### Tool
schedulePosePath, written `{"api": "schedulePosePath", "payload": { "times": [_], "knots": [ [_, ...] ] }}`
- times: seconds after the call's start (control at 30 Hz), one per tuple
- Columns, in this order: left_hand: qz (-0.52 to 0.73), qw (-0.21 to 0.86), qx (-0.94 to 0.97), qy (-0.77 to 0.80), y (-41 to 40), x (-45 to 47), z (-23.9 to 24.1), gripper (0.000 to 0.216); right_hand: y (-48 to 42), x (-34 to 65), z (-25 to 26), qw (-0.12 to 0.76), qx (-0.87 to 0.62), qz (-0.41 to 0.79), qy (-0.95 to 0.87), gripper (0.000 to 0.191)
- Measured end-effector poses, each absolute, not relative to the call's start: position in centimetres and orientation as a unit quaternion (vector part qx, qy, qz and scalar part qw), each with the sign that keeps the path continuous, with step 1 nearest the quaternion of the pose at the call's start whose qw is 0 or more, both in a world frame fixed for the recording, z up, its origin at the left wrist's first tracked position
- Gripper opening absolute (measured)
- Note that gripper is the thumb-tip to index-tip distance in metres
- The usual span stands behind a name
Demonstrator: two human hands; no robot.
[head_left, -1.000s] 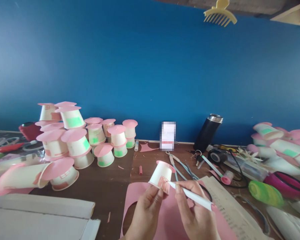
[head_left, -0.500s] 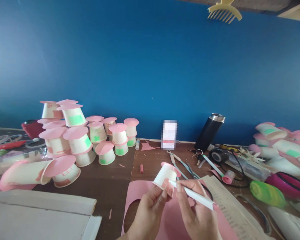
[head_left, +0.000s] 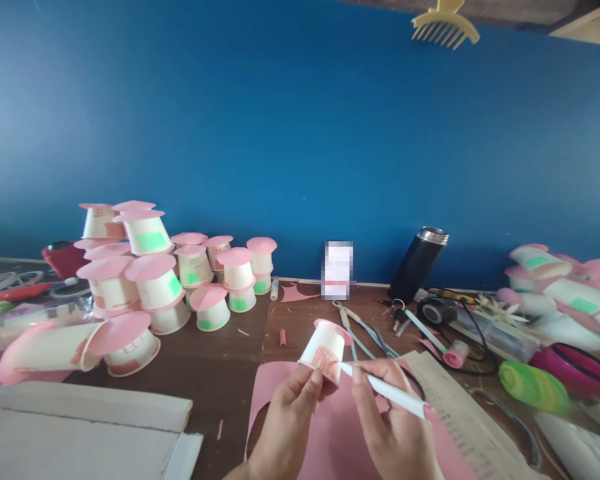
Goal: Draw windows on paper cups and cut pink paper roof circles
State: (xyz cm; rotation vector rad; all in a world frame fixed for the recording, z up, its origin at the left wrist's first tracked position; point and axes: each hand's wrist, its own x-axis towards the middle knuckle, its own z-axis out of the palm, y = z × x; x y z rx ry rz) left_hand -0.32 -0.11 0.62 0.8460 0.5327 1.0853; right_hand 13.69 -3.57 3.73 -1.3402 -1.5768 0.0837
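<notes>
My left hand [head_left: 287, 417] pinches the rim of a white paper cup [head_left: 314, 343] turned upside down and tilted. A pink paper disc [head_left: 334, 329] sits on the cup's base like a roof, and a reddish-pink coloured patch [head_left: 326, 360] marks its side. In my right hand [head_left: 391, 417] is a white marker pen [head_left: 393, 392] with a pink end, its tip at the edge of that patch. Below both hands lies a pink paper sheet [head_left: 330, 433] with a round cut-out at its left.
Stacked paper cups with pink roofs [head_left: 153, 260] stand at the left; more cups [head_left: 577, 293] lie at the right. Behind my right hand are scissors [head_left: 383, 343], a black bottle [head_left: 420, 263] and a capped green-tipped marker [head_left: 425, 330]. Cardboard [head_left: 80, 427] covers the front left.
The cup has moved slightly left and turned, showing more of the coloured patch. My left hand shifted left with it, while my right hand stays nearly in place.
</notes>
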Motion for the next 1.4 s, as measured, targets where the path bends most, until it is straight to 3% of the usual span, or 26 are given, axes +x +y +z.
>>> {"api": "schedulePosePath", "payload": {
  "times": [0.27,0.5,1.4],
  "knots": [
    [0.493,0.728,0.391,0.273,-0.1,-0.2,0.4,0.031,-3.9,13.3,4.3,0.507,-0.507,0.082,-0.693,0.011],
    [0.486,0.693,0.414,0.335,-0.3,-0.3,0.7,0.046,-3.9,13.3,4.2,0.516,-0.54,0.067,-0.661,0.01],
    [0.443,0.659,0.481,0.37,-0.5,-0.7,2.0,0.04,-4.0,13.2,3.8,0.503,-0.555,0.107,-0.654,0.017]
  ]
}}
